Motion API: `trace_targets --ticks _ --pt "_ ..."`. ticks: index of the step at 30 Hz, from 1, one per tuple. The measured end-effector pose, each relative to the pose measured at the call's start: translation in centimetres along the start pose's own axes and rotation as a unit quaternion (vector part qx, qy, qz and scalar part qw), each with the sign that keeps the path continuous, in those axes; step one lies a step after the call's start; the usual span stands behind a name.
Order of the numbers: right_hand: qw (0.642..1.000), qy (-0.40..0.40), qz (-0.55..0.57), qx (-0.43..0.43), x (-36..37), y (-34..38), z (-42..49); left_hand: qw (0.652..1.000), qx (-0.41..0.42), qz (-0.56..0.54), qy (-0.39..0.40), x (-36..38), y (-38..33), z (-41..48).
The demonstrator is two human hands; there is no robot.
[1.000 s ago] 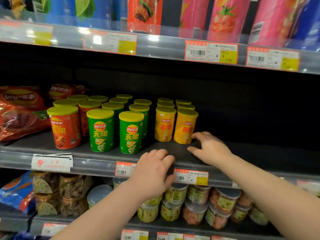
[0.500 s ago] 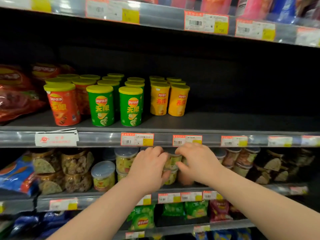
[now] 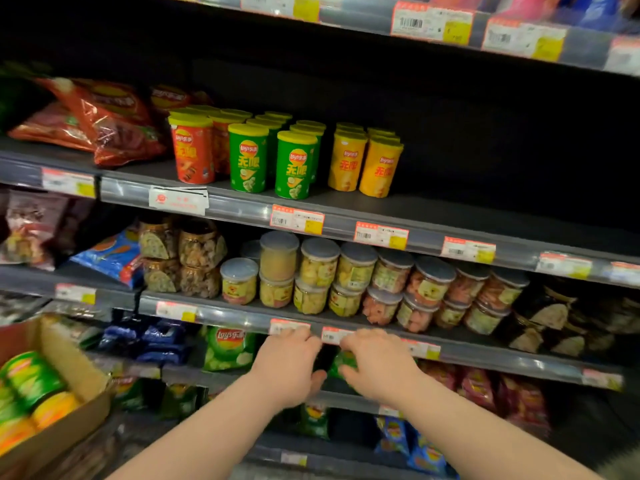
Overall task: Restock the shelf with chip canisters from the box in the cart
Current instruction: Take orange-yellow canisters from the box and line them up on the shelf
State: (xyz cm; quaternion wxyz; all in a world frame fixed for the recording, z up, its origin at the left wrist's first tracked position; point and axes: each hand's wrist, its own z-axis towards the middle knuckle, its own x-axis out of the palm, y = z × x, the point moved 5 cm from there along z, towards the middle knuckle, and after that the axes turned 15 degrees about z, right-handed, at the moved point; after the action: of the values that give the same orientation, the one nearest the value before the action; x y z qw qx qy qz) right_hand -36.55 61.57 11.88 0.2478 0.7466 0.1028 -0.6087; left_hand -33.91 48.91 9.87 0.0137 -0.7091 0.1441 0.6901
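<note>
Canisters (image 3: 33, 393): in box (image 3: 79, 382), well left of left hand (image 3: 289, 367). Likely light, rigid, smooth; grasp mid-barrel, since lids may pop. Both hands empty, fingers loosely curled; right hand (image 3: 379, 367) beside the left.

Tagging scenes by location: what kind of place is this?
Most likely a shop's snack aisle: tiered shelves with price tags along the edges, rows of chip canisters facing out, and an open cardboard box of more canisters at lower left.
</note>
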Motion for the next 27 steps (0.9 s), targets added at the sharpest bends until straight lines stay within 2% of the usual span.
trace_targets --ticks 5,12,21,27 --pt "0.998 0.056 0.013 -0.020 3.8 0.7 -3.8 0.998 -0.029 -0.006 0.062 2.7 -2.4 -5.9" --pt "0.991 0.117 0.021 -0.065 9.8 4.9 -7.2 0.982 -0.102 -0.016 0.159 6.8 -1.4 -14.0" --pt "0.987 0.140 0.026 -0.081 12.0 8.8 -6.8 0.972 -0.142 -0.039 0.184 9.6 2.4 -18.8" --pt "0.981 0.154 0.027 -0.116 14.3 17.0 -2.8 0.964 -0.185 -0.046 0.182 10.8 10.1 -23.1"
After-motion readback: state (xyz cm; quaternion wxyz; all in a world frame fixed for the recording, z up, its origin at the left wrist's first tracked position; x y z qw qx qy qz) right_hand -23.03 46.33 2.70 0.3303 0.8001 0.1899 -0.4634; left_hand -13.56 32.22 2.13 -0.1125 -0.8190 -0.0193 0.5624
